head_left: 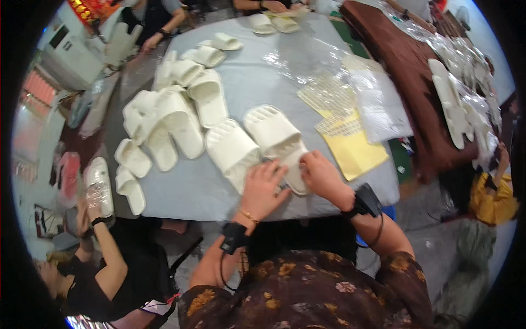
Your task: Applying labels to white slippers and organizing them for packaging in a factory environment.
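Near table [329, 189] front edge: left hand [263, 186] flat, fingers spread on left slipper [233, 151]; right hand [322, 174] curled on right slipper [276, 137] heel; best to square soles, heels level.

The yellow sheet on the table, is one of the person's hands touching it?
No, both the left hand and right hand rest on white slippers, beside the yellow sheet.

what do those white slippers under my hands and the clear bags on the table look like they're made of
The white slippers look like moulded foam or soft plastic: matte, one-piece, ribbed straps. The clear bags look like thin plastic film: see-through, crinkled, glinting. The left hand and right hand rest on the slippers.
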Demonstrator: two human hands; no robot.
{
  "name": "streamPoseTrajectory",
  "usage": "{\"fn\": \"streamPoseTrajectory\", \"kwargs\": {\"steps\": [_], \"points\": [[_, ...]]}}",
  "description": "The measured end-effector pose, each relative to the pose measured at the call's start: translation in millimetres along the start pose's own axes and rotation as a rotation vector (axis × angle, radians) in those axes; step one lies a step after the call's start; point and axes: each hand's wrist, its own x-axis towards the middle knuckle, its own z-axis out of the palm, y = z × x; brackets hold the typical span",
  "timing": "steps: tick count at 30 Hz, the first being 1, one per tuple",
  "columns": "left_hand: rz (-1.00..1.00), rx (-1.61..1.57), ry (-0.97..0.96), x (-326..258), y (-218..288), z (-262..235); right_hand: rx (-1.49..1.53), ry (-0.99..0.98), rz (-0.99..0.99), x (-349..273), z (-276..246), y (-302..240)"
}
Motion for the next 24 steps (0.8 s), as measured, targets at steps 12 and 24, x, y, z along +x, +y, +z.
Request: {"fn": "streamPoseTrajectory", "kwargs": {"steps": [12, 24], "points": [[0.019, -0.006, 0.023, -3.5, -2.2, 10.3, 0.006, -0.054, 0.002, 1.4, -3.2, 2.9], [0.024, -0.029, 0.017, -5.3, -0.6, 14.7, 0.009, 0.015, 0.024, 0.2, -4.1, 3.1]]}}
